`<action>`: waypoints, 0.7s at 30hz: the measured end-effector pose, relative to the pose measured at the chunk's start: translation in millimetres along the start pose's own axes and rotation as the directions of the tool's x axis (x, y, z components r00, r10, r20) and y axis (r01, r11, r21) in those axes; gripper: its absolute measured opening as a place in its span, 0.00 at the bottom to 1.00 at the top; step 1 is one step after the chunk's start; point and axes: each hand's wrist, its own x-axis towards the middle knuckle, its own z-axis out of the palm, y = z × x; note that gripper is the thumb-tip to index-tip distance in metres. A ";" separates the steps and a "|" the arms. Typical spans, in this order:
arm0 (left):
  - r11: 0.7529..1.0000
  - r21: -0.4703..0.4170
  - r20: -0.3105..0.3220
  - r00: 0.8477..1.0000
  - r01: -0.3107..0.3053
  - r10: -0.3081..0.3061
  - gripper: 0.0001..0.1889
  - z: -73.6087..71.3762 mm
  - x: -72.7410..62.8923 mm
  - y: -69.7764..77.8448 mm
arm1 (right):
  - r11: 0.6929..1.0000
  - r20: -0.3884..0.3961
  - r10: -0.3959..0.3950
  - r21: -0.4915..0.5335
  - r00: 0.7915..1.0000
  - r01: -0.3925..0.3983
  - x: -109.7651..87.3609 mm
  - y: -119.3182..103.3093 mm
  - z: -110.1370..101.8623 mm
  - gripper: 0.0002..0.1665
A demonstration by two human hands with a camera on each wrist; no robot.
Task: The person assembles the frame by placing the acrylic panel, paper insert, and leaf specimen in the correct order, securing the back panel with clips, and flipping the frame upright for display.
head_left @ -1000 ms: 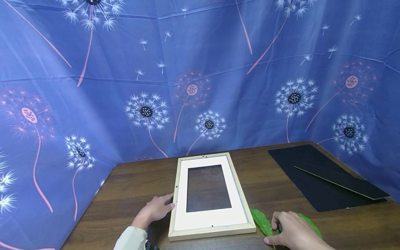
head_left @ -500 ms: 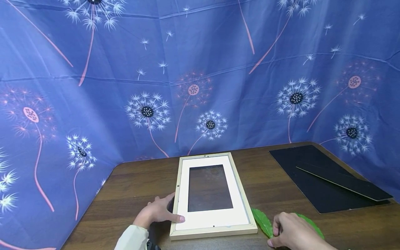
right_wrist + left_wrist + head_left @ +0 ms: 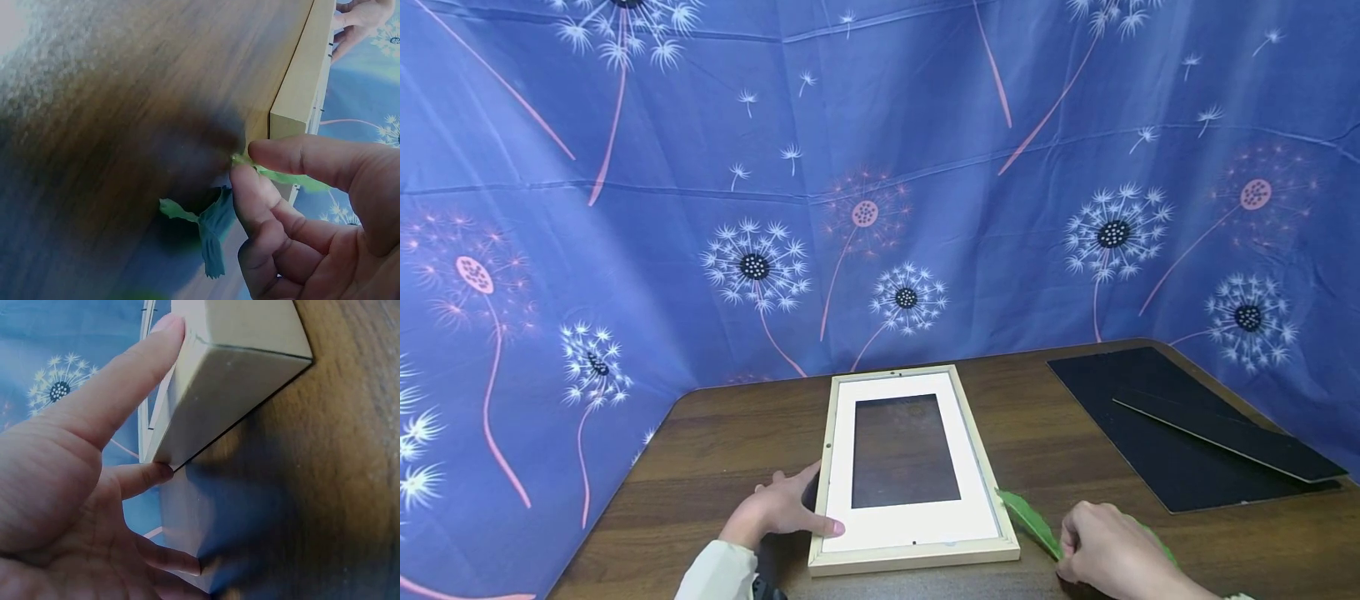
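Note:
A light wooden picture frame (image 3: 917,561) lies on the table with a white mat (image 3: 910,524) around a see-through window. At its near left side is my left hand (image 3: 778,510). The thumb rests over the frame's edge, one finger touches its outer side, and others reach down to the table. My right hand (image 3: 1114,552) pinches the stem end of a green leaf (image 3: 1032,521) between thumb and forefinger; the leaf's tip reaches the frame's lower right side. A second leaf (image 3: 214,240) lies below this hand, mostly hidden in the head view.
On the right of the wooden table (image 3: 730,425) lies a large black board (image 3: 1120,387), with a narrower black board (image 3: 1232,437) resting across it. A blue dandelion-print cloth (image 3: 1000,250) hangs behind and along the sides.
My left thumb has moved from the frame's outer side onto its top. My right hand has turned a little and shifted right, and the pinched leaf has tilted up, narrower in view.

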 end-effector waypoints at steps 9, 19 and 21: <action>1.000 -0.015 0.012 1.000 0.025 -0.025 0.53 -0.5 0.6 -0.9 | 0.999 -0.041 -0.027 0.019 0.999 0.028 3.4 -1.4 0.4 0.17; 0.999 -0.026 0.022 0.999 0.037 -0.036 0.53 -0.6 0.3 0.1 | 0.998 -0.051 -0.065 -0.022 0.997 0.063 6.1 -4.2 -1.9 0.21; 0.999 -0.020 0.023 0.999 0.034 -0.034 0.53 -0.8 0.3 0.2 | 0.998 -0.050 -0.063 -0.018 0.997 0.063 6.8 -4.4 -4.0 0.20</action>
